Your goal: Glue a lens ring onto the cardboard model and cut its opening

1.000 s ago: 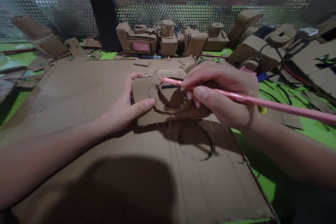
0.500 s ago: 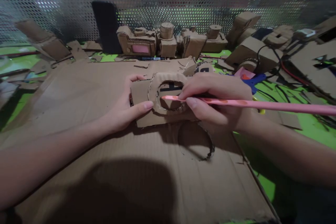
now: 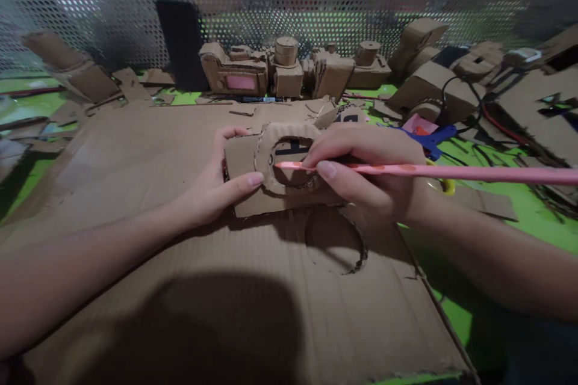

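Brown rectangular cardboard block (image 3: 241,153) was in front of you, held near the far middle of a broad, flat brown cardboard sheet (image 3: 135,144) that covered much of the bright green tabletop (image 3: 453,319); whether its underside rested there you could not tell. The block had kept nearly the same spot as a second earlier. Your left hand (image 3: 217,180) still gripped its left end, thumb on the face beside the ring. Your right hand (image 3: 382,144) was narrow, pinching a long, glossy pink pencil (image 3: 433,173) close to its point. That point had come down from the ring's upper left rim to the left part of its opening, which suggested your attention had passed from the ring's face to its inner edge or the panel behind; contact there was unclear.

As for materials, the sheet showed faint parallel ridges and, just nearer you than the block, a ragged circular cut line (image 3: 361,252). The block was flat-faced and square-cornered, its edge rough. Its thick brown cardboard ring (image 3: 291,130) had a rippled surface, and the roundish opening framed plain board crossed by black printed marking (image 3: 295,145). Smallest was a dark loop-like mark (image 3: 271,159) at the ring's left inner edge, beside the pencil's smooth taper.
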Demonstrator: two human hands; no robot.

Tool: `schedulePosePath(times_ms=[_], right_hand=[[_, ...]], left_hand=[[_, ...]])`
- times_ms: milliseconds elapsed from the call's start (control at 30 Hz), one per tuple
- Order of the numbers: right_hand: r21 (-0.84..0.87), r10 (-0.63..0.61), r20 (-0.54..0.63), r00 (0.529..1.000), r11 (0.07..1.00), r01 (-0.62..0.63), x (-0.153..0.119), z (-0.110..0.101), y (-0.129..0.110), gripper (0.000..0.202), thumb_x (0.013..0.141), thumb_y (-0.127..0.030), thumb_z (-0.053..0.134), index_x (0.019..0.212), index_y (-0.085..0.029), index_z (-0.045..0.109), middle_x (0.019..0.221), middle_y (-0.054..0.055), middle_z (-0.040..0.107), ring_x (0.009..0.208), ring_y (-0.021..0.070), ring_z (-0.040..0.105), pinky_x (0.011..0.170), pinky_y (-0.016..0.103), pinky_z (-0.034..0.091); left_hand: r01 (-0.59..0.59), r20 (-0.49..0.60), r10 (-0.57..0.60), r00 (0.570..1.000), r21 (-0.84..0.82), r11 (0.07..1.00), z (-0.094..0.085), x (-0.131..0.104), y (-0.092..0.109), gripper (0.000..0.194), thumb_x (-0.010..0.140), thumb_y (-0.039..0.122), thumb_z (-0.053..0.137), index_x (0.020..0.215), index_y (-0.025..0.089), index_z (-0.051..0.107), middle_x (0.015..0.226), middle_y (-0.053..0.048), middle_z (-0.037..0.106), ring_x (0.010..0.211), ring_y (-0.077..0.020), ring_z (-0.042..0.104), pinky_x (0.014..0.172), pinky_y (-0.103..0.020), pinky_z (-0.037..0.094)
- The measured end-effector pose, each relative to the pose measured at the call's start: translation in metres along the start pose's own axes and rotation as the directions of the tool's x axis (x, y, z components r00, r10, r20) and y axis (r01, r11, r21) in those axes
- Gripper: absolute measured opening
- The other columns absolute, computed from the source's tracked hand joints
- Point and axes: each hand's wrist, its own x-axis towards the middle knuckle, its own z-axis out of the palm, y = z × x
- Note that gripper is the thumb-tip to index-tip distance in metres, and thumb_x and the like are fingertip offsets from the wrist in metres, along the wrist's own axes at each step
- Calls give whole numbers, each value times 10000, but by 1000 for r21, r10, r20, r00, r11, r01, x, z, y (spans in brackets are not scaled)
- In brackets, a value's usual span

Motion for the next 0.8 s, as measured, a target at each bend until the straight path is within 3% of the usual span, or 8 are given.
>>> schedulePosePath(times_ms=[200, 367, 600, 800], right_hand=[[33, 48, 32, 998, 998, -49, 0, 0, -1, 170, 978, -255, 550, 914, -210, 701, 810, 9, 715, 717, 143, 632, 648, 288, 491], [37, 19, 14, 1000, 999, -19, 0, 1, 0, 146, 974, -262, 572, 952, -216, 709, 825, 10, 725, 739, 149, 646, 665, 293, 497], [57, 32, -19, 999, 998, -31, 0, 2, 3, 160, 961, -226, 546, 866, -221, 675, 778, 3, 696, 709, 150, 631, 623, 298, 476], [65, 16, 37, 999, 998, -19, -1, 2, 4, 133, 951, -247, 561, 910, -251, 687, 802, 2, 708, 705, 166, 630, 643, 333, 499]], left_hand=[[64, -7, -64, 998, -24, 998, -1, -2, -4, 592, 850, 516, 771, 1328, 369, 454, 1080, -18, 661, 959, -280, 649, 779, -425, 542], [37, 1, -37, 999, -6, 999, -3, -2, -5, 567, 860, 484, 768, 1325, 362, 467, 1071, -26, 668, 977, -295, 643, 804, -452, 542], [41, -10, -41, 999, -37, 998, -4, -2, -9, 571, 853, 481, 784, 1328, 376, 486, 1076, -13, 671, 971, -285, 659, 784, -420, 540], [31, -29, -32, 999, -26, 999, -1, -1, -5, 555, 834, 488, 789, 1297, 372, 507, 1182, -22, 643, 1050, -299, 627, 827, -430, 533]])
